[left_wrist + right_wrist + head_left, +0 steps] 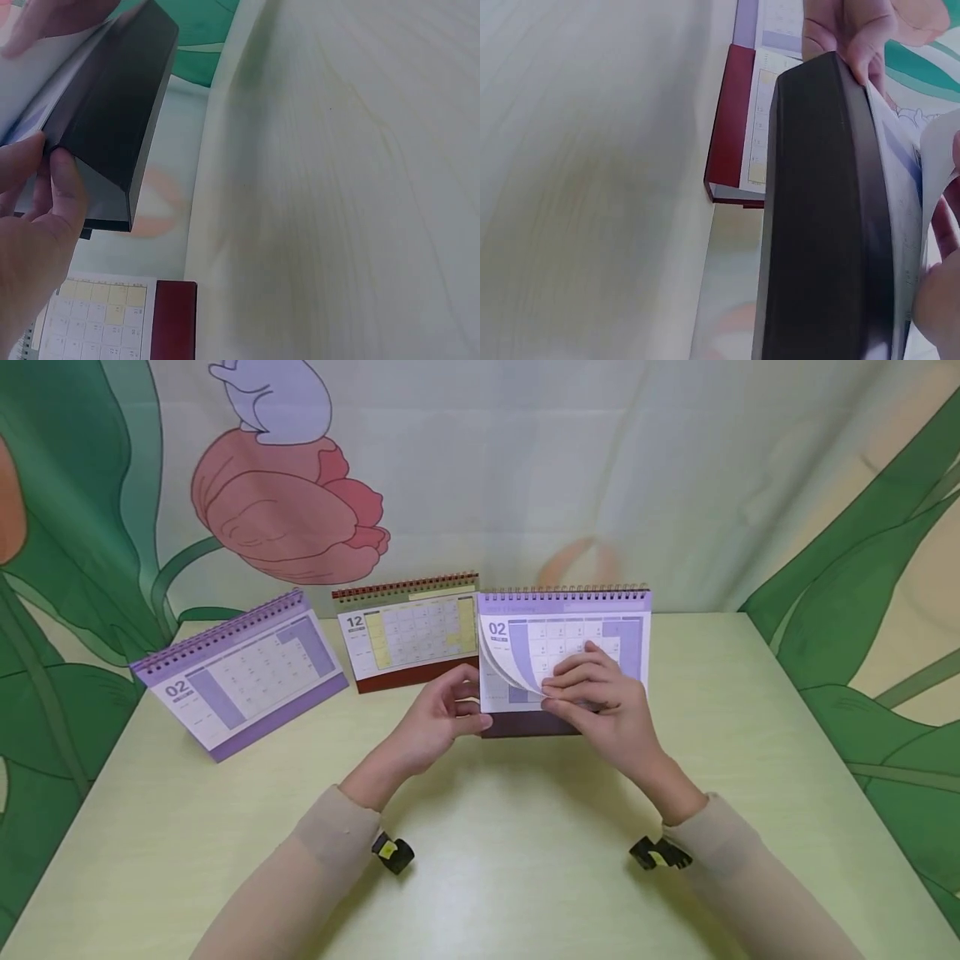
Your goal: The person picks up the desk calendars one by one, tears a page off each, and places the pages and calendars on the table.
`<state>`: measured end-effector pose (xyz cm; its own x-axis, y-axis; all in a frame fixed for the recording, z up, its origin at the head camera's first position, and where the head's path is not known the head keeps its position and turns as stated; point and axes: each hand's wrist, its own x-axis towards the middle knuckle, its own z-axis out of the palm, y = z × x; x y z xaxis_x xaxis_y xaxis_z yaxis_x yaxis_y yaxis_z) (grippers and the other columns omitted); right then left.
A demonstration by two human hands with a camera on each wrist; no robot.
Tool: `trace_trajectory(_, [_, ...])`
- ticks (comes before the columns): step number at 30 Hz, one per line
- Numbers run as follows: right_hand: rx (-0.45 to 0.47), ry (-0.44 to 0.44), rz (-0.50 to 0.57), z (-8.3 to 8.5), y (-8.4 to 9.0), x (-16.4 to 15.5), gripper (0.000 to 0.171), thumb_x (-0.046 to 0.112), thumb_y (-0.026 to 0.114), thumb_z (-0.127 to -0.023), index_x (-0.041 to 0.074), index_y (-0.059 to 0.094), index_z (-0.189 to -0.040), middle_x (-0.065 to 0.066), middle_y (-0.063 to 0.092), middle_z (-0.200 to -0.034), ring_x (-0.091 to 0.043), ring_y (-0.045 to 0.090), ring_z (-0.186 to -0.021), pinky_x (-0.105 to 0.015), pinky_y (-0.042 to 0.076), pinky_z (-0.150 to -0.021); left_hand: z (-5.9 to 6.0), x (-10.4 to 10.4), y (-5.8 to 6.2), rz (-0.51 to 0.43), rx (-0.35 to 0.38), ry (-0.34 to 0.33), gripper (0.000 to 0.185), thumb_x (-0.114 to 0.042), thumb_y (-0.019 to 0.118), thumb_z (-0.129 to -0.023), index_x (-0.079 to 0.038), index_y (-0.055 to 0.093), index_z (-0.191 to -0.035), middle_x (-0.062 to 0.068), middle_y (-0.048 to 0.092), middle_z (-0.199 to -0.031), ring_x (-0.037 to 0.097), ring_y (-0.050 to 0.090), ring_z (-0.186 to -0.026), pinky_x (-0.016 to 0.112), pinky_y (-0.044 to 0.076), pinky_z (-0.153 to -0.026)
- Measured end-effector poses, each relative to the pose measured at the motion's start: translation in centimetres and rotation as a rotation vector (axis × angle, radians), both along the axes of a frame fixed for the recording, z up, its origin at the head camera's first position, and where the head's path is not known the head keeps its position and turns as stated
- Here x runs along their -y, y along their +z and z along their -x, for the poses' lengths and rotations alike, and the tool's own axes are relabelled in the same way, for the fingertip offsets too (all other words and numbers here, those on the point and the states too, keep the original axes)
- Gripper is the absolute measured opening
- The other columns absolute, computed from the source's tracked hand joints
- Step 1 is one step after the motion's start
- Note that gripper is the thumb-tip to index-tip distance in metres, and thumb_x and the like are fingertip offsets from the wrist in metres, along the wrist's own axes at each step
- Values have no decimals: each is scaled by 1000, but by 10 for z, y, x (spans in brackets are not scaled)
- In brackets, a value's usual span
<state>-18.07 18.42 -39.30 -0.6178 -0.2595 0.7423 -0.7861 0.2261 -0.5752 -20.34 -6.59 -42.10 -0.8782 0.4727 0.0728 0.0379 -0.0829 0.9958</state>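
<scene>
A desk calendar [520, 647] with a spiral top, a purple 02 page and a dark base is between my hands. My left hand [438, 714] grips its lower left edge, thumb at the front and fingers behind. With thumb and fingers my right hand [611, 706] pinches lifted pages; their lower left corner curls up, and another page shows beneath. Both wrist views show the calendar's black base [112, 97] from its lower side. Much of the page's lower right is hidden behind my right hand.
A red-based calendar [411, 635] showing 12 stands just behind my left hand. Farther left is a purple calendar [243, 681] showing 02, set at an angle. All are at the back of the pale table [480, 860], before a printed curtain [480, 485].
</scene>
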Motion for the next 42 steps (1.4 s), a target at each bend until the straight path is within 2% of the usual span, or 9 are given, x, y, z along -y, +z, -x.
trace_trajectory(4, [60,-3,53,-2,1,2,19,-18,79,-78,-3,79,-91,-12,76,-93,-25,66,-97,-44,42,-110,1,1,-1,-8,9,-2,35,18,61,-93,0,56,-122,18,64,-124,28,66,-95,34,59,-80])
trace_trajectory(7, [76,-43,98,-4,1,6,19,-18,75,-82,-4,78,-94,-15,74,-93,-21,67,-91,-29,56,-87,1,2,0,-13,8,7,34,17,61,-93,-1,57,-121,17,64,-124,27,66,-95,33,59,-80])
trace_trajectory(10, [100,-63,143,-6,2,9,19,-19,75,-82,-5,78,-95,-17,73,-89,-18,66,-84,-22,56,-72,1,3,0,-17,9,8,34,18,61,-92,-1,56,-120,18,65,-123,27,66,-94,33,58,-78])
trace_trajectory(15, [186,-26,205,-5,3,9,16,-21,77,-79,-9,77,-90,-13,71,-85,-17,63,-82,-20,54,-68,0,5,-3,-11,15,2,35,19,61,-92,0,57,-121,18,65,-123,27,65,-92,33,58,-78])
trace_trajectory(18, [256,56,227,-3,5,4,13,-20,76,-80,-11,76,-89,-9,69,-87,-19,61,-87,-19,53,-69,1,7,-3,1,10,7,35,19,61,-92,0,57,-121,18,65,-124,29,65,-94,34,58,-79])
trace_trajectory(26, [501,264,223,1,9,-9,8,-5,78,-87,3,79,-89,-4,69,-97,-24,59,-101,-25,54,-83,1,12,-6,69,-16,25,33,15,62,-93,-2,59,-121,15,64,-125,33,63,-99,36,58,-84])
trace_trajectory(30, [588,259,211,0,11,-13,15,-6,75,-90,8,80,-92,-3,69,-99,-21,59,-97,-23,54,-79,1,14,-6,91,-32,32,30,13,63,-94,-2,60,-119,14,65,-123,33,63,-99,36,57,-85])
trace_trajectory(36, [627,137,262,-3,13,-7,24,-8,72,-90,14,80,-93,0,73,-96,-17,60,-84,-22,53,-71,2,14,-8,88,-21,28,30,13,63,-94,-2,60,-119,15,65,-122,38,63,-101,37,57,-85])
trace_trajectory(42, [625,172,192,-3,15,-8,12,-6,74,-90,3,80,-94,-4,73,-96,-19,61,-86,-23,51,-71,2,16,-9,105,-30,40,30,15,63,-93,-1,61,-118,15,66,-121,37,63,-100,36,57,-85])
